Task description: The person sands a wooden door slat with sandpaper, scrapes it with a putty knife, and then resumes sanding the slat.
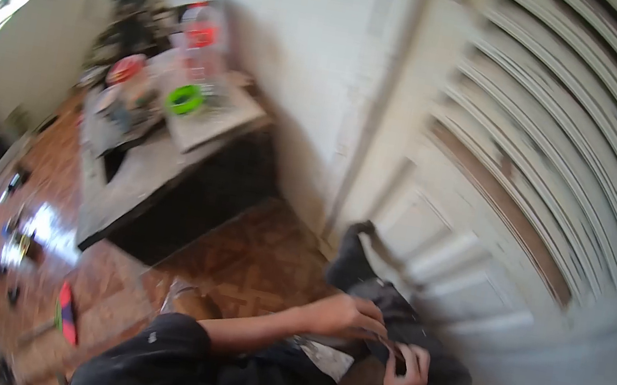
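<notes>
My left hand (346,317) reaches across above my lap, its fingers bent and pressed together. Close by on the right, my right hand (407,370) has its fingers curled toward the left fingertips. Between the two hands is a small, dark, thin thing (386,347), which both seem to pinch; blur and the fingers hide its kind. Beneath them are my dark trousers (432,368), and a pale, mottled patch (329,361) shows below my left wrist.
A white louvred door (471,244) stands close ahead on the right. Left of it, a dark-sided table (154,191) bears a clear plastic bottle (199,40) and a bright green ring-shaped item (184,99). A pink-and-dark broom head (68,314) lies on the tiled floor (232,261).
</notes>
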Demonstrator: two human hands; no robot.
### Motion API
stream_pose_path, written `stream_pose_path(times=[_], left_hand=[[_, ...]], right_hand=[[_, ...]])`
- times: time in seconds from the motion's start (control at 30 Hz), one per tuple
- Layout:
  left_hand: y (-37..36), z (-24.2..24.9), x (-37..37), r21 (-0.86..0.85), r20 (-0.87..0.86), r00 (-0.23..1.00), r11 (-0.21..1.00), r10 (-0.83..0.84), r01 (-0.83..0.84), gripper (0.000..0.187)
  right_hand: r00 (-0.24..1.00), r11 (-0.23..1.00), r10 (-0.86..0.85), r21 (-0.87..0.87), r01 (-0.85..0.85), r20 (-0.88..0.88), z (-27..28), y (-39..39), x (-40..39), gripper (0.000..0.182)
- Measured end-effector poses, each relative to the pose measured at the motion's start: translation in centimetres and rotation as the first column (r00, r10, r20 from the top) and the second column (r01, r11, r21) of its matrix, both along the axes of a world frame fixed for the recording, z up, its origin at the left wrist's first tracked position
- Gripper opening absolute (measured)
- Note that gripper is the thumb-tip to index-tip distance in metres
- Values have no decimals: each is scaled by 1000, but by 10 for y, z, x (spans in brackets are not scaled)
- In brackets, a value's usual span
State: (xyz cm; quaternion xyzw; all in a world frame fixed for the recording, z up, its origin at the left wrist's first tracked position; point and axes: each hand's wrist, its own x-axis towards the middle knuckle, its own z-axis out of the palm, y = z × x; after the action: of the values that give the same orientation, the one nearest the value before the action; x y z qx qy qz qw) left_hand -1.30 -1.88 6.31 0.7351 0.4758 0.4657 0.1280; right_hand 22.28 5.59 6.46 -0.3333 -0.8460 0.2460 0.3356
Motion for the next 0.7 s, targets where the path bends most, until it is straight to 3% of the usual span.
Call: stream_pose_path(times=[0.17,0.3,0.5,0.7], left_hand=[[59,49,3,359,-267,963,931,30,71,44],[111,111,5,543,-295,948,838,121,62,39],[196,159,-4,752,-286,925,657,250,54,33],[221,169,-9,789,-278,920,612,276,55,31]], right_hand=[[1000,927,-6,375,-1,19,48,49,9,38],[999,718,-31,694,54,-45,107,98,12,35],[989,492,-74,859,145,-125,173,165,-1,29],[987,455,-88,876,163,-137,176,193,-8,31]])
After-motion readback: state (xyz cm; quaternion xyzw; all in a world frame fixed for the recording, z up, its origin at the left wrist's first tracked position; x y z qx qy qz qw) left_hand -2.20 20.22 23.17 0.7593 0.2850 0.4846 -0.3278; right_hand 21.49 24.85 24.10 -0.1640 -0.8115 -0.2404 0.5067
